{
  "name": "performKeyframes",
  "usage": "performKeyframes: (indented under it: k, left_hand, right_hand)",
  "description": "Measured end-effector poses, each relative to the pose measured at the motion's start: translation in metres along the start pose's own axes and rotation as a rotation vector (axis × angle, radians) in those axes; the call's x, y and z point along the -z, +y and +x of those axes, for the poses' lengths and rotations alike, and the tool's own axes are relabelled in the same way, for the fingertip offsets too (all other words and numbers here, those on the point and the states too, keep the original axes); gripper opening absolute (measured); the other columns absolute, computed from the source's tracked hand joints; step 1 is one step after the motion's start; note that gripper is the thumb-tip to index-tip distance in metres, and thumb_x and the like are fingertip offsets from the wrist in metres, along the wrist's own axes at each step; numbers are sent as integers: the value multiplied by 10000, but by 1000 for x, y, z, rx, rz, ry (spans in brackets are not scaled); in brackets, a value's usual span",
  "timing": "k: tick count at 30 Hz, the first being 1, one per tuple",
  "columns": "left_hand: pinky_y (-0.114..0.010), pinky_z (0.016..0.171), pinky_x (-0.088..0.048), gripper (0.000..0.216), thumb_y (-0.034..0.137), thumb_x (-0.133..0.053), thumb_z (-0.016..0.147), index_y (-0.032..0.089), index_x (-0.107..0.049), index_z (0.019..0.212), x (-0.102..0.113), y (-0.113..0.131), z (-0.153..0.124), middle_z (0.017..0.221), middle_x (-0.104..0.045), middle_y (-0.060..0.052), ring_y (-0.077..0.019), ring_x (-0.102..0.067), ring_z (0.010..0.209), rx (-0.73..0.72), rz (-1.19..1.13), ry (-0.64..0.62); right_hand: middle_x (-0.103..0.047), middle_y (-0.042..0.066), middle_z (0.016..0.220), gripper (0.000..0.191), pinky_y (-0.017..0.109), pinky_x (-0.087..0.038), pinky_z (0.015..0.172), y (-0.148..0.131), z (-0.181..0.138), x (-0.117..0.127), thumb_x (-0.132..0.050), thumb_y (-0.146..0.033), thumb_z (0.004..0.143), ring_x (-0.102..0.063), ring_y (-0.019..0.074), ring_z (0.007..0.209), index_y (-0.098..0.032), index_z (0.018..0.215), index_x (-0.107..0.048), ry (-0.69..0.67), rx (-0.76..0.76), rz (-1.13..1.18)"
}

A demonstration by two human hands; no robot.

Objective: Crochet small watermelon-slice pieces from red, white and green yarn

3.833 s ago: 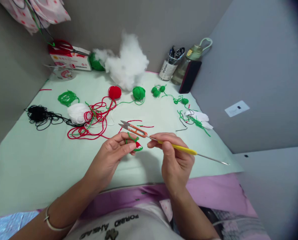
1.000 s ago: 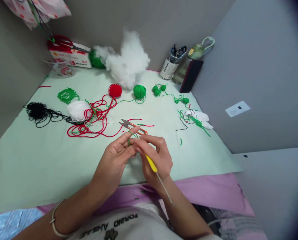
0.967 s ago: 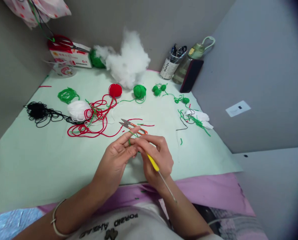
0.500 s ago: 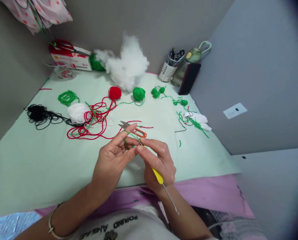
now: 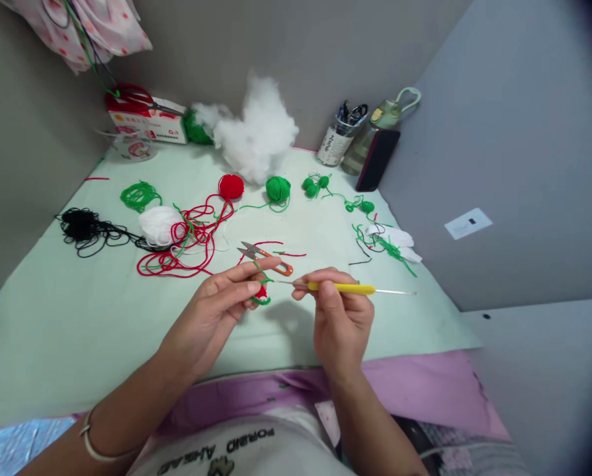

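Observation:
My left hand [image 5: 221,301] pinches a small crocheted piece [image 5: 261,295], red and white with a green edge. Green yarn runs from it up over the outstretched index finger. My right hand [image 5: 342,307] is closed around the yellow handle of a crochet hook [image 5: 350,288], held level. The hook's thin left end reaches the green yarn at the top of the piece; its other metal end points right. Just beyond my fingers lie orange-handled thread snips [image 5: 276,263], partly behind the left index finger.
Behind the hands lie a red yarn ball [image 5: 231,188], white yarn [image 5: 159,226], black yarn [image 5: 80,226] and a green ball [image 5: 278,190]. White stuffing [image 5: 260,132] stands at the back. Green yarn scraps [image 5: 389,248], a phone [image 5: 378,160] and a pen cup [image 5: 335,142] are at right.
My right hand has moved right, away from my left, and the hook has swung from steeply slanted to nearly level. The red, white and green piece has come into sight.

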State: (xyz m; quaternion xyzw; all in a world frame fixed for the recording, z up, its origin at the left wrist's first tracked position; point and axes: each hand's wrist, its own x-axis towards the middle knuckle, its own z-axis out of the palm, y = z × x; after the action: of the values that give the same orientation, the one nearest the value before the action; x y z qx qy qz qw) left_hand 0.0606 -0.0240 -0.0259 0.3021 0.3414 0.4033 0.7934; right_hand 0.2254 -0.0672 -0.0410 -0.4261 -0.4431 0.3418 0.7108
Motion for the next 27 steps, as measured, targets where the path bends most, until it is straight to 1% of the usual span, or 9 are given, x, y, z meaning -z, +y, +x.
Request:
performKeyframes:
  k: [3, 5, 7, 10, 15, 19, 23, 25, 27]
  left_hand:
    - [-211, 799, -506, 448, 223, -866, 790, 280, -806, 1230, -5, -1, -2, 890, -731, -2, -124, -632, 819, -44, 47, -24]
    - [-269, 866, -531, 500, 224, -890, 767, 297, -792, 1252, -8, -2, -3, 977, -773, -15, -164, -683, 892, -57, 59, -50]
    - [-303, 917, -538, 488, 239, -896, 771, 289, -790, 1244, -11, -4, -3, 1055, -795, -26, -185, -713, 946, -59, 72, -53]
    - [-307, 971, -526, 465, 274, -880, 807, 257, -775, 1260, -11, -6, -3, 1051, -812, -32, -181, -728, 974, -70, 98, -17]
    - [-313, 946, -543, 566, 282, -888, 798, 215, -723, 1336, -11, -8, -3, 930, -813, -20, -179, -750, 915, -73, 104, 35]
    - [-318, 924, -546, 620, 296, -892, 796, 225, -697, 1380, -9, -6, -2, 863, -793, -5, -191, -753, 895, -83, 143, 36]
    - [-311, 900, -531, 541, 296, -875, 815, 238, -733, 1333, -5, -3, -2, 904, -791, -20, -196, -732, 908, -86, 158, 39]
    - [-302, 902, -527, 534, 281, -880, 809, 242, -739, 1322, -5, -1, -1, 964, -795, -29, -193, -722, 929, -97, 137, 33]
    - [-259, 860, -531, 526, 256, -893, 792, 233, -751, 1299, -4, 2, 0, 970, -788, -26, -162, -704, 891, -103, 109, 39]
  right_hand:
    - [-770, 2, 872, 156, 292, -594, 706, 0, 2, -1, -660, -295, 1003, -716, 138, 741, -276, 976, -812, -71, -53, 64]
    - [-796, 13, 927, 154, 300, -589, 742, 0, 2, -3, -664, -284, 1002, -725, 158, 849, -287, 999, -817, -117, -1, 7]
    - [-812, 19, 973, 161, 311, -585, 765, 0, 1, -5, -663, -263, 1002, -728, 173, 924, -295, 1023, -819, -127, 47, -63]
    - [-814, 11, 962, 176, 328, -585, 776, -2, 0, -7, -651, -245, 1009, -725, 169, 877, -301, 1038, -815, -119, 76, -107]
    - [-799, 16, 963, 176, 353, -584, 806, -3, -1, -7, -650, -229, 1007, -710, 172, 865, -293, 1033, -811, -131, 113, -131]
    - [-785, 11, 957, 164, 314, -587, 742, 0, -1, -6, -651, -246, 1006, -701, 150, 804, -290, 1019, -809, -120, 41, -69]
    - [-788, 15, 950, 147, 302, -590, 739, 3, 0, -3, -663, -302, 1001, -706, 138, 764, -278, 999, -808, -108, -77, 33]
    - [-790, 21, 939, 141, 303, -598, 735, 4, 1, -1, -678, -332, 989, -714, 144, 757, -267, 990, -803, -87, -108, 63]
    - [-792, 28, 928, 146, 309, -609, 724, 4, 2, -1, -690, -356, 977, -722, 152, 746, -253, 980, -794, -71, -120, 64]
